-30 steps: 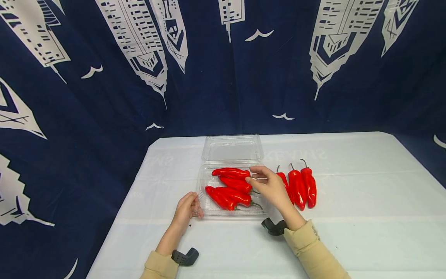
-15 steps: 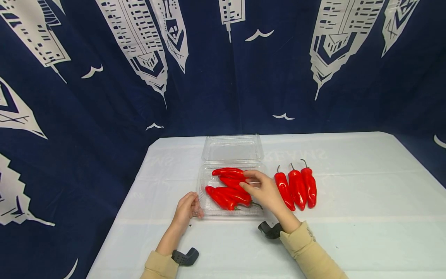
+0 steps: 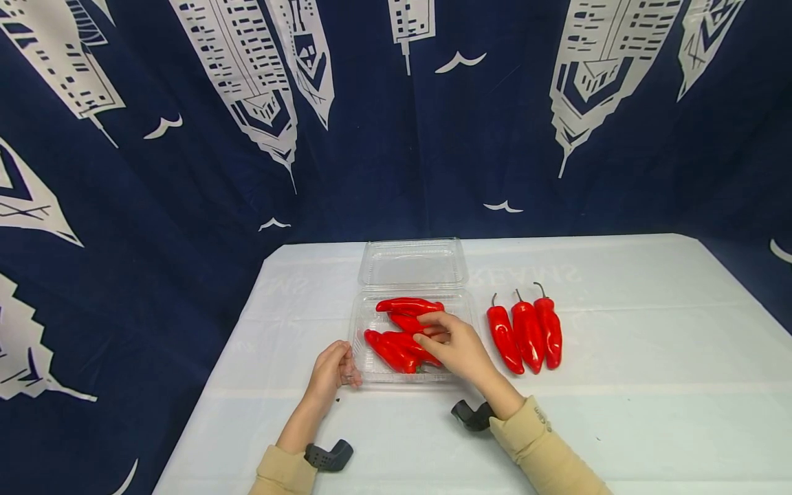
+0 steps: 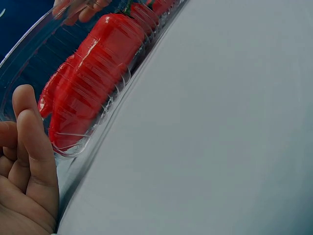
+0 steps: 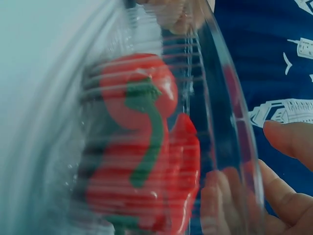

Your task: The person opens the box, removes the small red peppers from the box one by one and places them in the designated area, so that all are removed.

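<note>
An open clear plastic clamshell box [image 3: 365,313] holds several glossy red peppers [image 3: 410,304] lying crosswise. My left hand [image 3: 331,372] grips the box's front left corner, its fingers curled at the rim; a large red pepper [image 4: 93,78] shows through the wall beside it in the left wrist view. Over the right part of the box is my right hand [image 3: 460,349], thumb and fingers spread apart close over the peppers and covering some of their stems. In the right wrist view, a red pepper with a green stem [image 5: 151,142] shows through the blurred near wall.
Right of the box, three red peppers [image 3: 528,337] lie side by side, stems toward the back. The box's clear lid [image 3: 413,267] lies folded back behind it. A white cloth covers the table [image 3: 650,344], and a dark blue printed curtain [image 3: 396,179] hangs behind.
My right hand has moved left and slightly toward me, from the upper pepper's stem end to over the lower peppers. All three loose peppers now show fully. My left hand has stayed put.
</note>
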`<state>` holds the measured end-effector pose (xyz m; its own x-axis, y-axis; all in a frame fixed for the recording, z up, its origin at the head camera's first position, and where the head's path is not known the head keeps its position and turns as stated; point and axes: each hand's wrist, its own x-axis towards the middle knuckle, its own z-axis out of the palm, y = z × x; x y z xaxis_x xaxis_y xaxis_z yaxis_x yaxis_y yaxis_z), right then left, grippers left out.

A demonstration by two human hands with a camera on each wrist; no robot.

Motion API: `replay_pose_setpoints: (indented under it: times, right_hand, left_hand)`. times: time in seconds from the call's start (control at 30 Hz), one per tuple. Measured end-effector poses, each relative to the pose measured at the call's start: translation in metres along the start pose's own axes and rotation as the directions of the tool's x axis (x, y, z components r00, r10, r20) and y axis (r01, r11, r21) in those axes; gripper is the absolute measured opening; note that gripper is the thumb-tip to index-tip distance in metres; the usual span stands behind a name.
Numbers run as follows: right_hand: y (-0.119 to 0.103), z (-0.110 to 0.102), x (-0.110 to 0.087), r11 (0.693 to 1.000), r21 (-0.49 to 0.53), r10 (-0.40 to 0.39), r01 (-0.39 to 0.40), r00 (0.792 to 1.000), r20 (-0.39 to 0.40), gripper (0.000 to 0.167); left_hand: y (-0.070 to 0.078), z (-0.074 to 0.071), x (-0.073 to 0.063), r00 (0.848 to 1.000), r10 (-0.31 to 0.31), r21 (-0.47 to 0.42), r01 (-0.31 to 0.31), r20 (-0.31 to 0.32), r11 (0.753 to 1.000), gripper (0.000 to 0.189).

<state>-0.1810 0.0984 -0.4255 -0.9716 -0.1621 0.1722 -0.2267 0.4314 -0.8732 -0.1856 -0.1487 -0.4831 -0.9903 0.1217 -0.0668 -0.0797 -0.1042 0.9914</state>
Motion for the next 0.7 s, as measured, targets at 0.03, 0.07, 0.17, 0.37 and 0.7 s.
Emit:
replay_pose_setpoints:
  times: [0.03, 0.07, 0.17, 0.37, 0.7]
  right_hand:
    - [0.000, 0.001, 0.000, 1.000, 0.001, -0.005, 0.005, 1.000, 0.002, 0.034]
    - [-0.001, 0.002, -0.001, 1.000, 0.002, -0.009, 0.008, 1.000, 0.004, 0.034]
    - [-0.001, 0.006, -0.002, 1.000, 0.004, -0.017, 0.017, 1.000, 0.011, 0.033]
    - [0.000, 0.012, -0.003, 1.000, -0.017, -0.022, 0.022, 0.999, 0.035, 0.032]
    - [0.001, 0.018, -0.005, 0.998, -0.029, -0.051, 0.053, 0.996, 0.069, 0.030]
  left_hand:
    - [0.000, 0.000, 0.000, 1.000, 0.000, 0.001, 0.000, 0.000, 1.000, 0.023]
    - [0.000, 0.000, 0.000, 1.000, 0.000, 0.002, 0.000, 0.002, 1.000, 0.023]
    - [0.000, -0.001, 0.000, 1.000, 0.001, 0.003, -0.001, 0.004, 1.000, 0.023]
    - [-0.001, 0.000, 0.000, 1.000, 0.003, -0.006, -0.002, 0.008, 1.000, 0.023]
    - [-0.002, 0.000, 0.000, 1.000, 0.009, -0.017, -0.009, 0.015, 1.000, 0.022]
